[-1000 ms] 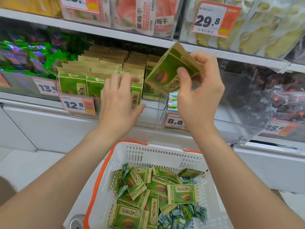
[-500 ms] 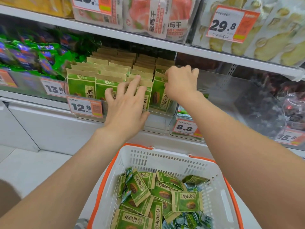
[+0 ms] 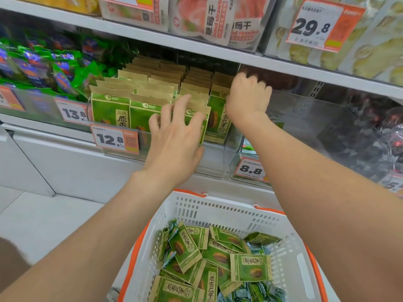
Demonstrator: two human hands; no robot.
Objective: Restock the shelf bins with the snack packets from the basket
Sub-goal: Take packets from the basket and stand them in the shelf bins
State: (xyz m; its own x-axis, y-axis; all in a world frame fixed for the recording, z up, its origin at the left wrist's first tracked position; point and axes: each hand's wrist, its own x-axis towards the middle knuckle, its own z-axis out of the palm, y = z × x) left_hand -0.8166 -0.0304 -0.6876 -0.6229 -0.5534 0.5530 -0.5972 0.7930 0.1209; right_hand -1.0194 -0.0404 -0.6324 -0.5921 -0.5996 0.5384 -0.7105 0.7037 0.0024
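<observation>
A clear shelf bin (image 3: 218,162) holds rows of green-and-tan snack packets standing upright. My right hand (image 3: 248,101) has its fingers curled over the top edge of the front packet (image 3: 217,120) in the rightmost row, which stands in the bin. Next to it, my left hand (image 3: 174,136) lies flat with spread fingers against the front packets of the neighbouring row. Below my arms sits a white basket (image 3: 218,205) with an orange rim. Several loose green packets (image 3: 250,267) lie in it.
Price tags 12.8 (image 3: 114,139) and 8.8 (image 3: 250,170) hang on the bin fronts. A nearly empty clear bin (image 3: 305,131) stands to the right and green-purple bags (image 3: 43,68) to the left. The upper shelf edge (image 3: 196,45) runs close above my right hand.
My right hand brought the packet down from mid-air into the bin's rightmost row and now stays on its top. My left hand stayed on the front packets.
</observation>
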